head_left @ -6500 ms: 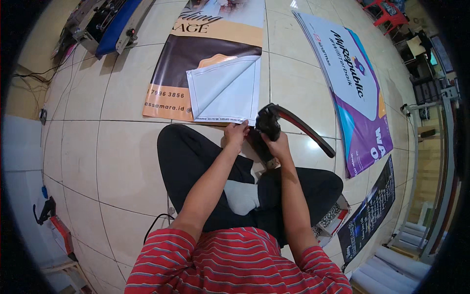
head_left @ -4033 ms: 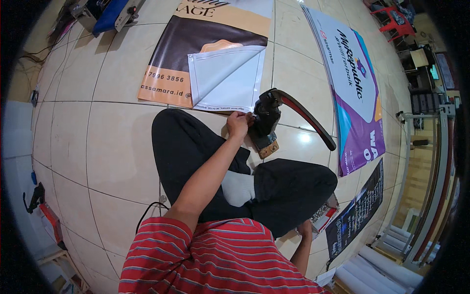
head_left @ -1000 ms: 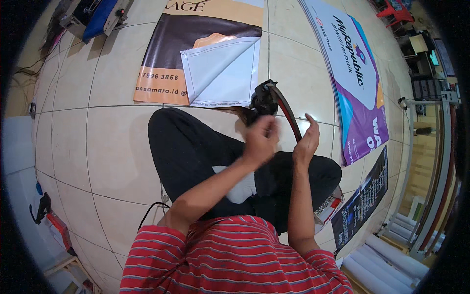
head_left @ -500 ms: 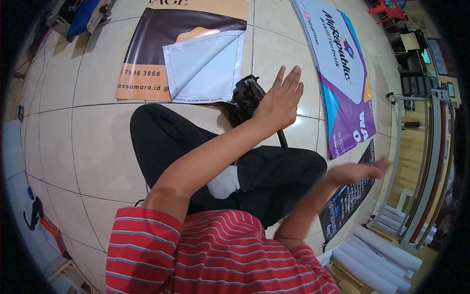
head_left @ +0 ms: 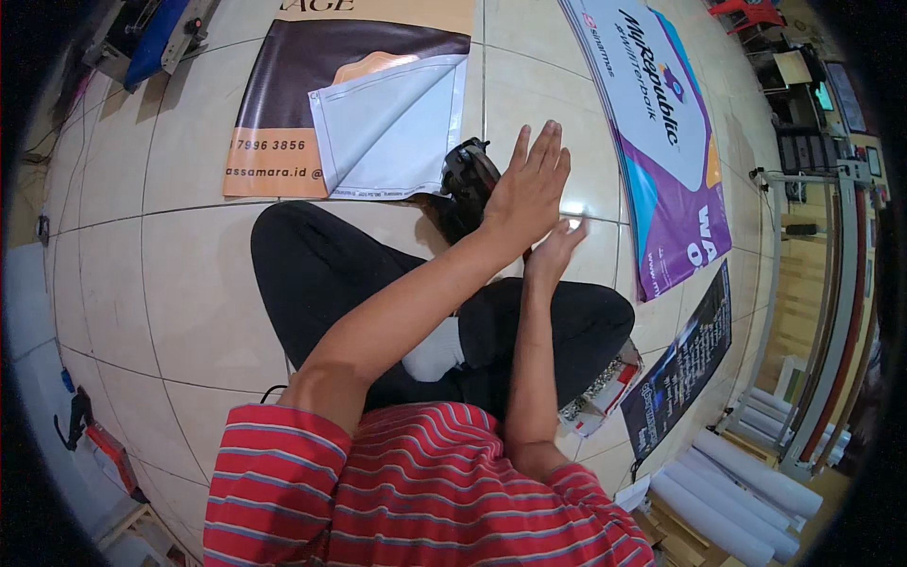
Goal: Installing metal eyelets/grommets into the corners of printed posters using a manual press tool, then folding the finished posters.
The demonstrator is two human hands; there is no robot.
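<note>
On the floor in front of my crossed legs stands a black tool point(head_left: 470, 189), like a small hand press, with a dark bar partly covered by my hands. My left hand point(head_left: 524, 194) lies over its right side, fingers stretched out. Just below and right of it, my right hand point(head_left: 548, 260) is beside the bar, fingers extended and slightly blurred; whether it touches the bar is hidden. A brown and orange banner point(head_left: 283, 94) lies beyond, its near right corner folded back to the white underside point(head_left: 397, 132) and reaching up to the tool.
On the right lie a stack of purple and white banners point(head_left: 675, 250) and a black printed sheet point(head_left: 685, 364). An open red and white box point(head_left: 605, 392) of small pieces sits by my right knee. White rolls point(head_left: 718, 520) and a long-railed machine point(head_left: 831, 312) stand farther right.
My right hand has swung in from the far right to beside my left hand, uncovering the small box by my knee. My left hand has shifted slightly left, still spread.
</note>
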